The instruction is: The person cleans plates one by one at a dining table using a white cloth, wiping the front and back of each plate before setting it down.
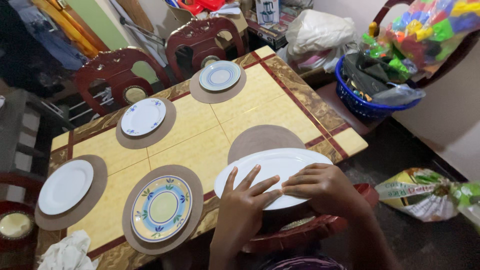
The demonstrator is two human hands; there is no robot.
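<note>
A plain white oval plate [280,165] lies partly over the near edge of the yellow tiled table [210,130], half on a round brown placemat [260,137]. My left hand [244,205] rests flat on the plate's near rim with fingers spread. My right hand [320,186] lies beside it on the same rim, fingers curled over the edge. To the left a yellow and blue flowered plate [161,207] sits on its own mat.
Three more plates on mats: plain white [65,186] at left, blue-flowered white [143,116], blue-ringed [219,75] at the far side. Dark red chairs [200,37] surround the table. A blue basket [360,102] stands at right, a rice bag [420,192] on the floor.
</note>
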